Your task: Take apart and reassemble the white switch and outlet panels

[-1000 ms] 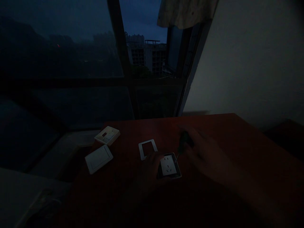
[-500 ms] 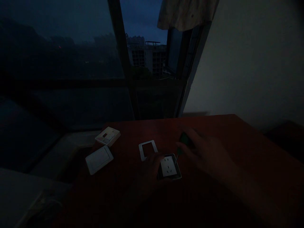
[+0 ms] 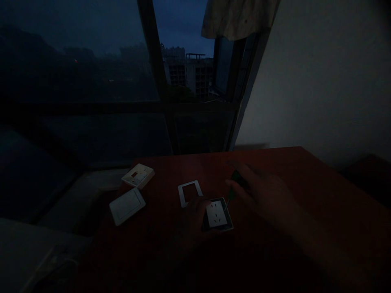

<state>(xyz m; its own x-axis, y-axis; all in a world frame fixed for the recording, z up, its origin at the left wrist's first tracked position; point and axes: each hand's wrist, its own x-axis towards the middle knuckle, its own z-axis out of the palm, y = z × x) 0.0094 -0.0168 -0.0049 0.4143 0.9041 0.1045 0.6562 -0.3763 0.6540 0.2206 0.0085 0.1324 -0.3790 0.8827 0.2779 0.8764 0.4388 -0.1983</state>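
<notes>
A wall socket (image 3: 216, 214) with a white five-hole face and a dark surround lies on the reddish table. My left hand (image 3: 195, 217) grips it from the left, fingers at its upper and lower edges. In my right hand (image 3: 255, 187) is a screwdriver (image 3: 233, 189) with a green handle. Its shaft slants down to the right side of the socket; the tip's exact seat is too dark to make out. Just behind my left fingers lies a white rectangular frame (image 3: 180, 191), partly covered by them.
At the table's left edge sit a white mounting box (image 3: 146, 176) and a white switch panel (image 3: 126, 206), close together. The reddish table (image 3: 275, 158) stands by a window (image 3: 106, 134) and a pale wall (image 3: 320, 81). Light is very dim.
The fingers of my right hand have shifted slightly around the screwdriver handle, the forefinger straighter now. My left hand and the socket stay in place.
</notes>
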